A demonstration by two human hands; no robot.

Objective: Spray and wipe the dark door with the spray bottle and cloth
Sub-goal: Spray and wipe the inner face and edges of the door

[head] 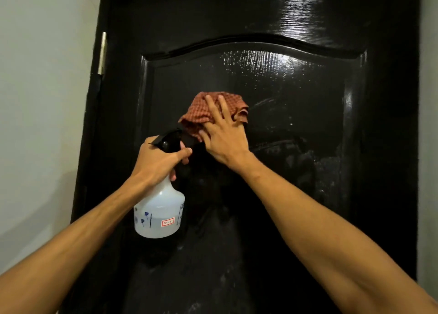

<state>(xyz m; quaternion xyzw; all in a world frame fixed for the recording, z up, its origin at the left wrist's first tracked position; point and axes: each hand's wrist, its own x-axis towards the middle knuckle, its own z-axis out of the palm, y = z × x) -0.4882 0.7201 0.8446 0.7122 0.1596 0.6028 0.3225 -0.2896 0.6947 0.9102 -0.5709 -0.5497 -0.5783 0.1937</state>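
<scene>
Head view, door: you face the dark door [296, 147], glossy black with an arched raised panel. It fills most of the view.
Head view, door surface: streaks and dull smears show on the panel to the right of your hands, and bright reflections sit near the top.
Head view, cloth: the cloth [194, 117], reddish-brown and checked, lies bunched flat against the panel, a little left of its middle.
Head view, right hand: your right hand [225, 138] presses the cloth to the door with fingers straight and spread. The palm is on the cloth's lower edge.
Head view, spray bottle: the spray bottle [157, 209] hangs upright just in front of the door, below and to the left of the cloth. Its body is translucent white with a small red-edged label [167, 222].
Head view, left hand: your left hand [161, 158] grips the bottle's neck, fingers curled round it below the black trigger head [169, 138].
Head view, nozzle: the black head points towards the door, close beside your right thumb. You cannot tell whether they touch.
Head view, surroundings: a pale wall [42, 100] stands to the left, and a metal hinge [102, 53] sits on the door's left edge.
</scene>
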